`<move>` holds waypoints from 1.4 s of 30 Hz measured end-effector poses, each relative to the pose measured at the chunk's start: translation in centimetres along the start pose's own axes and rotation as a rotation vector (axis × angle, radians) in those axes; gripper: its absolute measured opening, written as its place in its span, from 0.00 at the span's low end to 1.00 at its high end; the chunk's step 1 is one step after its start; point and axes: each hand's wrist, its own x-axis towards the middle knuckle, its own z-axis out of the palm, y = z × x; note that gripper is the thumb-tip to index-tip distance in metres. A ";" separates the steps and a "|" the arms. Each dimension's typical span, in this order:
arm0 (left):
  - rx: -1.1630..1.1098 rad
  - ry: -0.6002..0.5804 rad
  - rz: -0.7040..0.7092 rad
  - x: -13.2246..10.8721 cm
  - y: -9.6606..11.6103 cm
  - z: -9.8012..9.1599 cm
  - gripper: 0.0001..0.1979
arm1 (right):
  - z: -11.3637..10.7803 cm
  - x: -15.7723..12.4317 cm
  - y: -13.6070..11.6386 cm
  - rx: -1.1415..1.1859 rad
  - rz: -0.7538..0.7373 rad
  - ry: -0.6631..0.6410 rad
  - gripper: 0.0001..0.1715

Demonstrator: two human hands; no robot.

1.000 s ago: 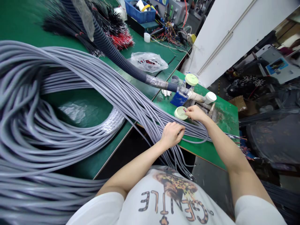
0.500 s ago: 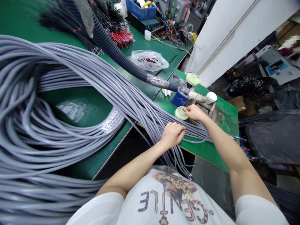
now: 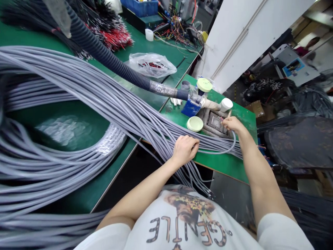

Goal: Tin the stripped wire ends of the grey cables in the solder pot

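Note:
My right hand [image 3: 232, 124] pinches the end of a grey cable [image 3: 233, 141], its thin bare wires pointing down over a square solder pot [image 3: 217, 121] with a shiny surface. From that hand the cable loops back toward my left hand [image 3: 184, 149]. My left hand is closed over the near side of a thick bundle of grey cables [image 3: 145, 116], its fingertips partly hidden; the looped cable runs in by its thumb. Left of the pot stands a pale round cup [image 3: 195, 124], apart from both hands.
A ribbed hose [image 3: 117, 66] reaches across to the pot's far side, near a blue box [image 3: 191, 107], a pale lid [image 3: 204, 84] and a white cup [image 3: 226, 104]. Large grey cable coils [image 3: 52, 173] lie at left. A plastic bag [image 3: 152, 65] sits behind.
My right hand has moved right, away from the pale cup to the solder pot, carrying the cable end. My left hand keeps its place on the bundle. The view has shifted slightly right.

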 end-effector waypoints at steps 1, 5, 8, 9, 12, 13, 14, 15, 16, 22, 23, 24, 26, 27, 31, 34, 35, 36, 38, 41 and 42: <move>0.002 0.000 -0.002 0.0 0.0 0.0 0.08 | 0.1 0.3 0.4 0.012 0.020 0.011 0.10; 0.015 0.002 -0.008 0.0 0.0 0.0 0.08 | 0.5 1.1 1.2 0.043 0.080 0.045 0.09; 0.022 -0.001 -0.009 0.0 0.1 0.0 0.08 | 0.6 1.6 1.3 0.053 0.102 0.054 0.09; 0.023 -0.005 -0.008 0.0 0.1 -0.1 0.08 | 0.6 1.7 1.3 0.056 0.106 0.055 0.09; 0.027 -0.008 -0.009 0.0 0.2 -0.1 0.08 | 0.6 1.9 1.4 0.061 0.114 0.055 0.09; 0.028 -0.008 -0.009 0.0 0.2 -0.1 0.08 | 0.6 2.0 1.4 0.062 0.115 0.054 0.09; 0.028 -0.007 -0.009 0.0 0.2 -0.1 0.08 | 0.7 2.1 1.4 0.061 0.116 0.054 0.09; 0.029 -0.006 -0.009 0.0 0.2 -0.1 0.08 | 0.7 2.2 1.5 0.060 0.116 0.054 0.09; 0.029 -0.007 -0.009 0.0 0.2 -0.1 0.08 | 0.8 2.3 1.5 0.058 0.117 0.054 0.09; 0.030 -0.013 -0.011 0.0 0.2 -0.1 0.08 | 0.9 2.5 1.6 0.046 0.124 0.057 0.10; 0.029 -0.013 -0.011 0.0 0.2 -0.2 0.08 | 0.9 2.5 1.5 0.046 0.125 0.054 0.10; 0.027 -0.013 -0.012 0.0 0.2 -0.2 0.08 | 0.9 2.4 1.5 0.045 0.125 0.051 0.10; 0.025 -0.015 -0.014 0.1 0.2 -0.2 0.08 | 1.0 2.4 1.4 0.044 0.126 0.047 0.10; 0.023 -0.014 -0.016 0.1 0.2 -0.1 0.08 | 1.0 2.3 1.3 0.043 0.125 0.046 0.10; 0.014 -0.014 -0.019 0.0 0.2 -0.1 0.08 | 0.9 2.2 1.1 0.038 0.128 0.045 0.10; 0.017 -0.017 -0.021 0.0 0.2 -0.1 0.08 | 0.9 2.1 1.0 0.035 0.129 0.049 0.09; 0.018 -0.018 -0.022 0.0 0.2 -0.1 0.09 | 0.9 2.1 0.9 0.036 0.128 0.050 0.09; 0.019 -0.020 -0.022 0.0 0.2 -0.1 0.09 | 0.9 2.0 0.9 0.036 0.126 0.052 0.09; 0.019 -0.023 -0.019 0.0 0.2 -0.1 0.09 | 0.9 1.9 0.9 0.038 0.121 0.054 0.09; 0.019 -0.019 -0.014 0.0 0.2 -0.1 0.09 | 0.6 1.6 0.7 0.048 0.105 0.060 0.09; 0.020 -0.015 -0.014 0.0 0.1 -0.1 0.09 | 0.4 1.3 0.7 0.054 0.093 0.063 0.09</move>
